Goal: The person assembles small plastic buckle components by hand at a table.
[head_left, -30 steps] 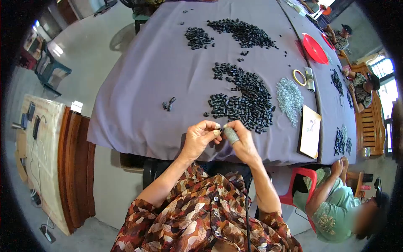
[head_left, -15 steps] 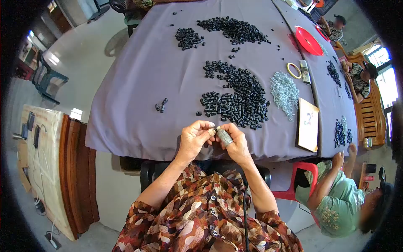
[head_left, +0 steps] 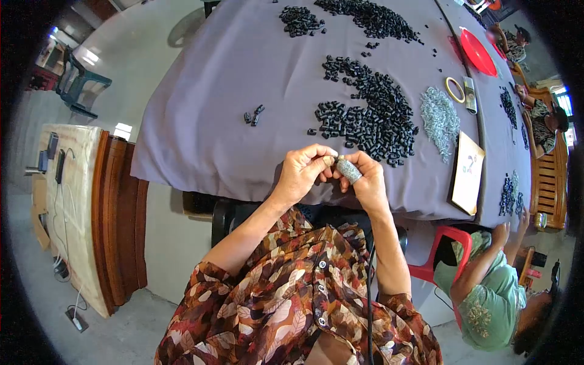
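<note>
View change: the whole scene is sitting higher and farther right than in the last earlier frame, the camera view having shifted; the piles on the surface (head_left: 201, 121) are keeping their layout.
Hands change: both hands are staying together over the near edge, still working fingertip to fingertip.
Co-worker change: the hands of the person in green (head_left: 486, 298) are still being held apart, whereas in the first frame they were close together.
Small dark piece: it is showing only as a dark bit (head_left: 336, 160) between the two hands' fingertips; the fingers are hiding most of it, so its direction and long axis are not showing clearly.
Left hand (head_left: 303, 172): thumb and forefinger are pinching the piece from the left, pointing rightward.
Right hand (head_left: 370, 179): its fingers are grasping the piece from the right; a grey wrap (head_left: 348, 171) is covering one digit, which is slanting up and leftward.
Loose pieces (head_left: 255, 119): three are lying beyond the left hand, one leaning up and rightward.
Black pile (head_left: 386, 115): it is spreading beyond the hands, with the clear pieces (head_left: 440, 118) lying to its right.
Card (head_left: 468, 173): it is lying right of the hands, its long axis running near to far.
</note>
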